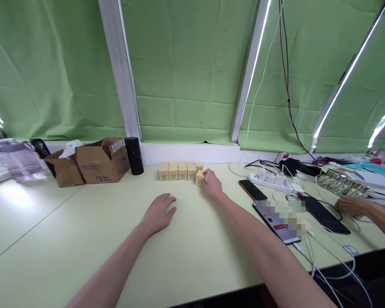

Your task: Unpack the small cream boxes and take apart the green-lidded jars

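A row of several small tan boxes stands side by side near the back of the table, each with a pale green label on its front. At the right end of the row, my right hand grips one small tan box between thumb and fingers. This box sits a little in front of another box, which it partly hides. My left hand rests low over the table in front of the row, fingers apart and holding nothing.
Cardboard boxes, a black cylinder and a purple water jug stand at left. Right of my arm lie phones, a power strip and tangled cables. Another person's hand is by shiny glass items at far right.
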The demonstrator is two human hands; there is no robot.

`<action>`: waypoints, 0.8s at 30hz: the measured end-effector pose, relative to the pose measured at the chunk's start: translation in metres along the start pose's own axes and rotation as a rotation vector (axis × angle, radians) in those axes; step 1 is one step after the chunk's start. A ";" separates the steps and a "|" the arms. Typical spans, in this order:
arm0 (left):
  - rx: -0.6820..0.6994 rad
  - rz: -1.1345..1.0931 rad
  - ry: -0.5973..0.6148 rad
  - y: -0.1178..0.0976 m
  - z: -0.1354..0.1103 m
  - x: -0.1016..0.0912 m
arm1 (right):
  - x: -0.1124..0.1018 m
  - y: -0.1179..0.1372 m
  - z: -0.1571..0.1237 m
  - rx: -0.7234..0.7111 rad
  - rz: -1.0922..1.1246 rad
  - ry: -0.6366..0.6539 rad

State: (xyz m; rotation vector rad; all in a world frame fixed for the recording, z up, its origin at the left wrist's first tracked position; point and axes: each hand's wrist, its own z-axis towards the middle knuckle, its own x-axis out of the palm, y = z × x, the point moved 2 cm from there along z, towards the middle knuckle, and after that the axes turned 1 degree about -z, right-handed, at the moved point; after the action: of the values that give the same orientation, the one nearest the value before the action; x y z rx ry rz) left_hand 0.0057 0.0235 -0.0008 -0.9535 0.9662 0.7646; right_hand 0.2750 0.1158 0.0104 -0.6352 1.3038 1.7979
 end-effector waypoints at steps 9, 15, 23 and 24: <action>0.002 -0.003 -0.010 -0.002 0.002 0.000 | -0.010 0.037 -0.072 -0.120 0.325 0.044; 0.049 -0.102 -0.090 -0.004 -0.001 -0.001 | -0.001 0.049 -0.108 -0.180 0.543 0.176; 0.035 -0.336 -0.092 -0.020 -0.011 -0.002 | -0.004 0.030 -0.113 -0.249 0.542 0.174; 0.042 -0.353 -0.077 -0.022 -0.011 -0.001 | -0.006 0.029 -0.113 -0.258 0.527 0.169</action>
State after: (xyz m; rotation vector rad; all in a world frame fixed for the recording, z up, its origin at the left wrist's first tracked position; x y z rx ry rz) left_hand 0.0207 0.0042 0.0041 -1.0159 0.7175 0.4775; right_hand 0.2475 0.0041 -0.0085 -0.6313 1.4589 2.4130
